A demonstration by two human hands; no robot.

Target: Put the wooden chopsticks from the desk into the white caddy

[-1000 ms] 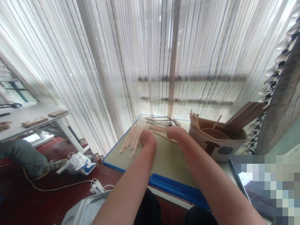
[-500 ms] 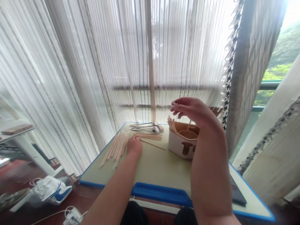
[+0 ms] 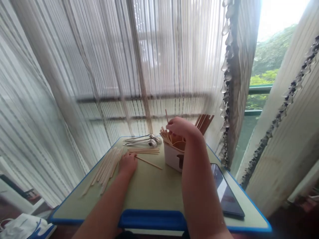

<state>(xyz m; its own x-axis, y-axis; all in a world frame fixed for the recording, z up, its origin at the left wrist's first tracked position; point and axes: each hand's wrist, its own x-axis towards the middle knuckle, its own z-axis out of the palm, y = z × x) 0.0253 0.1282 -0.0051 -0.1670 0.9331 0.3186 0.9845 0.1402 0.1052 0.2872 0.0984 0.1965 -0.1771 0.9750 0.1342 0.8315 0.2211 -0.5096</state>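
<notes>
Head view: my right hand (image 3: 180, 127) hangs over the white holder (image 3: 173, 157), which stands toward the far right of the green surface (image 3: 154, 186). Its fingers are pinched together on a thin wooden stick (image 3: 166, 116) that points upward, just above the pale sticks (image 3: 164, 135) standing in the holder's left end. Dark brown chopsticks (image 3: 204, 121) lean out of the holder's far side.

My left hand (image 3: 128, 163) rests knuckles up on the surface, well apart from the right, beside a long row of pale chopsticks (image 3: 104, 169). I cannot tell whether it grips anything.

A single loose stick (image 3: 149, 162) lies slanted between that hand and the holder. A small bundle (image 3: 144, 151) lies just beyond it, and metal spoons (image 3: 143, 140) lie farther back by the curtain (image 3: 99, 83). A dark tablet (image 3: 225, 194) lies flat to the right of my forearm.
</notes>
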